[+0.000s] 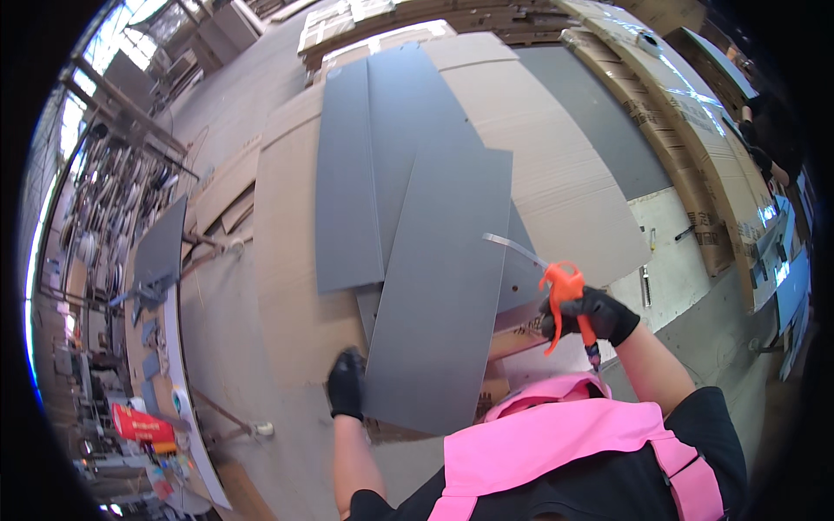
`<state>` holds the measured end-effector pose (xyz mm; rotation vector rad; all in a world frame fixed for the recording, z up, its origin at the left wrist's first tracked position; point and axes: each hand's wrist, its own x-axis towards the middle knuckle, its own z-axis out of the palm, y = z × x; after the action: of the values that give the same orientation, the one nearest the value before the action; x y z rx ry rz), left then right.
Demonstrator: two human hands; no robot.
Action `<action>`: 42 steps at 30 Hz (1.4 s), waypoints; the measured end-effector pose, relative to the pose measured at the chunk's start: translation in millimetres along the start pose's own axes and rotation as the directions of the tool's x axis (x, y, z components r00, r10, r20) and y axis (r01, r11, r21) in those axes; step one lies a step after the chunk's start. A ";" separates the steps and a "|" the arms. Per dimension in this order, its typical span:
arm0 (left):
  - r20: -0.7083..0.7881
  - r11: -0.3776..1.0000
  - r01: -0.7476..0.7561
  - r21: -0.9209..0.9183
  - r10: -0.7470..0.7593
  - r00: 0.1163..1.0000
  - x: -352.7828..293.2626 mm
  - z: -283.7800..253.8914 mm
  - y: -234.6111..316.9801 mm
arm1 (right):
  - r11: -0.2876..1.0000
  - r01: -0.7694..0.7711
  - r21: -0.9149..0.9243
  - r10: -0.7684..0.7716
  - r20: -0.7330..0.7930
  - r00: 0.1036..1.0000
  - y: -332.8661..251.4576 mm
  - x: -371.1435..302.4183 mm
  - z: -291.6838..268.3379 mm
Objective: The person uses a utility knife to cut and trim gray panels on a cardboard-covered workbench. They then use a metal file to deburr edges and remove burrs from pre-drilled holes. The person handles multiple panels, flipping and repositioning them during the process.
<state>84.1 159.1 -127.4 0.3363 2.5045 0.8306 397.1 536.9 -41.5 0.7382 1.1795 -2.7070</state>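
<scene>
My right hand (592, 317), in a black glove, is closed round an orange air blow gun (565, 285). The gun's thin pale bent nozzle reaches left over a long grey panel (439, 286), and a dark hose fitting hangs below its handle. This panel lies aslant on top of other grey panels (346, 174), overlapping them. Beside the top panel's near left edge is my black-gloved left hand (347, 382). Its fingers are blurred, and whether they touch or grip the edge cannot be made out. Under the panels lies brown cardboard (552, 156).
A long stack of wrapped cardboard packages (686, 130) runs along the right, with a person (769, 130) beyond it. On the left stands a workbench (195, 417) with a red package (142, 425) and loose parts. More flat cartons (373, 26) are stacked at the back.
</scene>
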 end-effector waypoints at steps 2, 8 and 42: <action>-0.127 0.981 -0.036 0.192 0.061 0.990 -40.1 23.9 -6.9 | 1.000 -0.011 -0.002 0.011 -0.046 0.999 -4.7 0.0 1.8; -0.201 0.977 -0.153 0.149 0.181 0.963 -42.0 24.7 -10.7 | 0.982 0.112 -0.153 -0.121 -0.048 0.991 -6.0 -10.2 8.7; -0.087 0.719 -0.660 0.219 0.688 0.721 -51.1 -11.9 70.8 | 0.254 -0.328 -0.910 0.278 -0.256 0.926 -119.3 -52.1 76.1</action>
<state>127.4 190.0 -57.2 1.3696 2.6143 0.9218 380.3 560.6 106.5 0.6676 2.0191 -1.2070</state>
